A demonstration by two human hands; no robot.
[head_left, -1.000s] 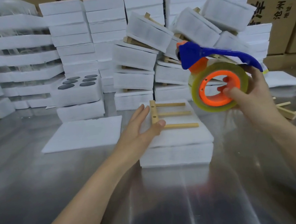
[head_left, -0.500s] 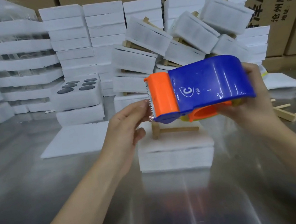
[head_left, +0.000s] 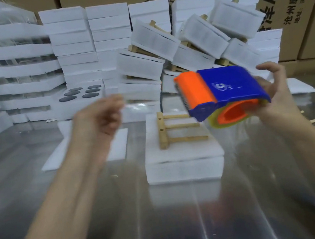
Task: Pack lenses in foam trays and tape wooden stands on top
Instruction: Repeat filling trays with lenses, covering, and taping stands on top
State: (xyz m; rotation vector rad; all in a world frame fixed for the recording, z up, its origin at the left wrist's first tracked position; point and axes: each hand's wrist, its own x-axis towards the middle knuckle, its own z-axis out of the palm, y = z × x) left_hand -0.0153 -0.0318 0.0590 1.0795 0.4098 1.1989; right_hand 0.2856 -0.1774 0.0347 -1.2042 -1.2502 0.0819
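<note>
From the head camera, the closed white foam tray (head_left: 185, 167) sits in the middle of the shiny metal table (head_left: 165, 218), and the pale wooden stand (head_left: 162, 130) lies flat on its lid. The stand's thick bar runs from near to far along the left part of the lid, and its three thin pegs point to the right. The right hand (head_left: 282, 99) grips the blue and orange plastic tape dispenser (head_left: 228, 86) in the air over the tray's far right corner. Its long axis goes left to right, and the orange toothed end points left. The yellowish tape roll (head_left: 213, 122) shows under it. The left hand (head_left: 97, 123) is raised to the left of the tray and is blurred, so I cannot tell if its fingers pinch anything. Behind it, an open white foam tray (head_left: 67, 109) holds six dark round lenses (head_left: 90, 95) in its holes. A flat white foam sheet (head_left: 57, 158) lies on the table to the left. Stacked white foam trays (head_left: 75, 50) and brown cardboard boxes (head_left: 297, 0) stand behind.
</note>
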